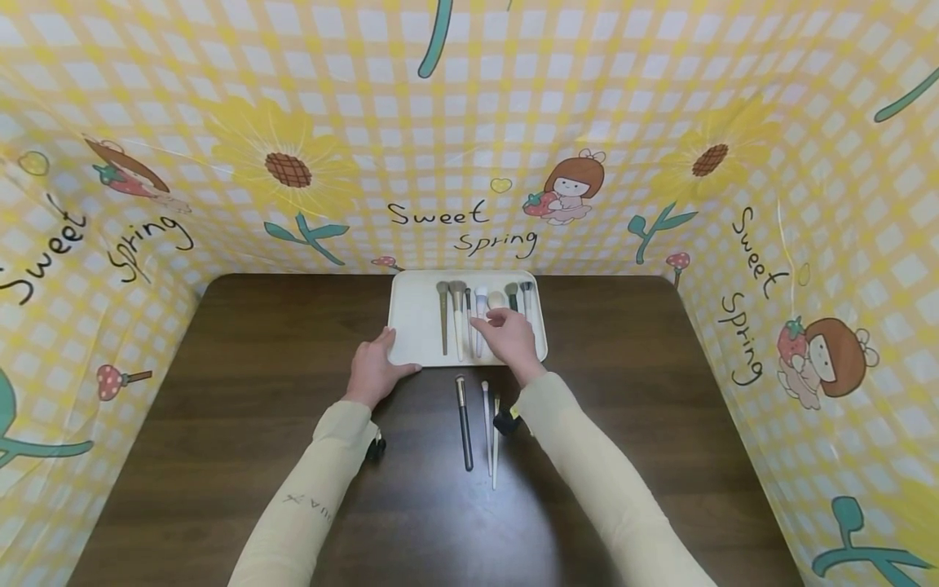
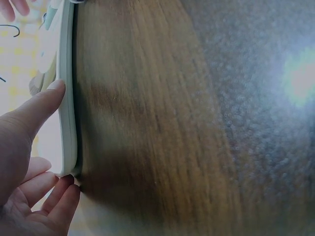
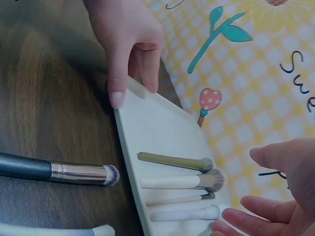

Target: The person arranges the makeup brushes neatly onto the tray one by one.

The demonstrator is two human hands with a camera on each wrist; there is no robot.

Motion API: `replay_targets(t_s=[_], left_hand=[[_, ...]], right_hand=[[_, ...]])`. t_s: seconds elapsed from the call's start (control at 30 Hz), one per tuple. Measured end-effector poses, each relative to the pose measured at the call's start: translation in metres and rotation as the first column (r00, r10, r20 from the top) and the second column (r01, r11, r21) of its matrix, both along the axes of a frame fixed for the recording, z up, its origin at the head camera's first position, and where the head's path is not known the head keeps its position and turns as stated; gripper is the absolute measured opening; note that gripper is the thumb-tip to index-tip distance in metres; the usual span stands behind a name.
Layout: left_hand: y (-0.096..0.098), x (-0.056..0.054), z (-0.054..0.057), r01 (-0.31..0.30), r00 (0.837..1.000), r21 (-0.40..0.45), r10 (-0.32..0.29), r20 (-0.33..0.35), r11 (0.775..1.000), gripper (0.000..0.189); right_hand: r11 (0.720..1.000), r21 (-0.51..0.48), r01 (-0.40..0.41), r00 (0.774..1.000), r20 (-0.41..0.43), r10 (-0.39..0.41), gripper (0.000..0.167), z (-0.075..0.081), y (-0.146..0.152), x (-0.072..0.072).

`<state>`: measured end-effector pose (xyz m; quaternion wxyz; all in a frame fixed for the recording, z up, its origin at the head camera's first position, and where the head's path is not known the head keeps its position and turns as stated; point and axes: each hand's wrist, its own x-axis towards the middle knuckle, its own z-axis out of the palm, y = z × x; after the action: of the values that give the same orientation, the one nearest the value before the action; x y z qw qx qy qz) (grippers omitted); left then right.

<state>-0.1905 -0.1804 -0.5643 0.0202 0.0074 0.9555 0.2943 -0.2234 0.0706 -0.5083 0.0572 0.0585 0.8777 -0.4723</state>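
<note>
A white rectangular tray (image 1: 414,318) lies by the back edge of the table, holding several makeup brushes side by side. My left hand (image 1: 372,371) grips its front left corner, thumb along the front rim and fingers round the side. Over the right part of the tray hovers my right hand (image 1: 512,338); its thumb and fingers stand apart with nothing between them in the right wrist view. Nearest to it are a white brush (image 3: 184,213) and other brushes partly hidden under the hand. Toward the left lie an olive brush (image 3: 172,160) and a cream-handled brush (image 3: 172,182).
In front of the tray, on the dark wooden table (image 1: 257,367), lie a dark-handled brush (image 1: 464,424) and two slim pale brushes, one of them a white brush (image 1: 487,428). A yellow checked cloth (image 1: 440,147) walls the table at back and sides.
</note>
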Motion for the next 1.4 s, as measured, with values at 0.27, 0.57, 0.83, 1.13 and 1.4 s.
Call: replay_targets(t_s=[0.27,0.57,0.83,1.13,1.4], left_hand=[[0.0,0.001,-0.001,-0.004,1.0,0.002,0.004,0.0,1.0,0.089],[0.0,0.001,-0.002,0.001,1.0,0.002,-0.001,-0.007,1.0,0.089],[0.001,0.003,0.0,-0.002,1.0,0.004,0.002,0.014,1.0,0.089],[0.0,0.002,-0.001,0.001,1.0,0.008,-0.002,0.016,1.0,0.09],[-0.001,-0.001,-0.003,-0.002,1.0,0.009,0.002,0.005,1.0,0.09]], right_hand=[[0.999,-0.041,0.009,1.0,-0.001,-0.009,0.056,0.003,0.017,0.011],[0.998,-0.052,-0.046,0.999,0.02,0.047,0.052,0.012,0.031,0.031],[0.998,-0.009,-0.067,0.998,0.01,0.067,0.051,0.012,0.036,0.042],[0.998,-0.007,-0.057,0.997,0.061,0.057,0.046,0.008,0.047,0.057],[0.995,-0.052,-0.085,0.982,0.164,0.092,0.036,-0.002,0.053,0.068]])
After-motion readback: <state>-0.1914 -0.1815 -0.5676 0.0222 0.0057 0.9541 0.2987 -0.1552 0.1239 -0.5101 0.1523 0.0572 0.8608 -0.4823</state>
